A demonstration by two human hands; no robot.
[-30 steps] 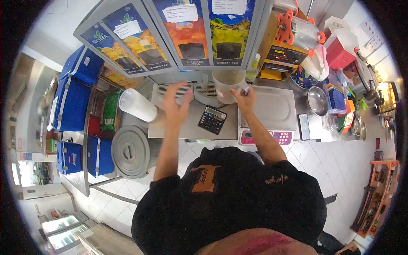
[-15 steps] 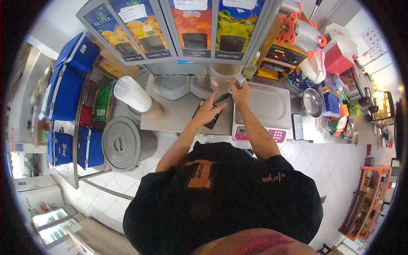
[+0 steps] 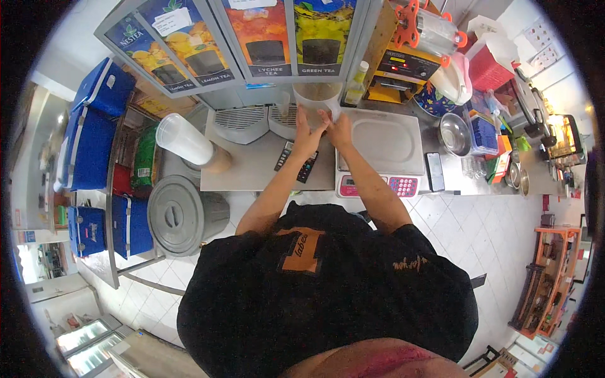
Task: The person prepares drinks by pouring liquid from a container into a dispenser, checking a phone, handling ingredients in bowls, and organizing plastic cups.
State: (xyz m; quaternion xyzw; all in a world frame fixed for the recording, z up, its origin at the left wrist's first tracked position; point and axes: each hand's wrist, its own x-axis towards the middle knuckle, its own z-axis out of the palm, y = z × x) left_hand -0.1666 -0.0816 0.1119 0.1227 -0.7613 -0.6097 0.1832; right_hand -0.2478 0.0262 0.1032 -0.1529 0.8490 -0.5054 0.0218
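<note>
Both my hands are on a translucent plastic pitcher [image 3: 315, 97] below the drink dispenser's front panel. My left hand [image 3: 307, 137] presses against its near left side, fingers partly hidden. My right hand [image 3: 339, 130] is closed at its right side, by the handle. Left of the pitcher, a small clear cup [image 3: 283, 103] stands on the dispenser's slotted drip tray [image 3: 242, 121]. Dark remote controls [image 3: 305, 170] lie on the counter under my left forearm. A flat-topped weighing scale [image 3: 384, 145] sits right of my right hand.
Stacked white cups [image 3: 183, 138] lean at the counter's left, above a lidded grey bin [image 3: 173, 214]. A bottle [image 3: 357, 85] stands beside the yellow sealing machine [image 3: 403, 75]. A phone [image 3: 435, 171] and a metal bowl [image 3: 455, 135] are right of the scale. Blue cooler boxes [image 3: 94, 148] fill the left shelf.
My left hand has moved from above the remote controls up onto the pitcher, joining my right hand there. The whole view has shifted slightly.
</note>
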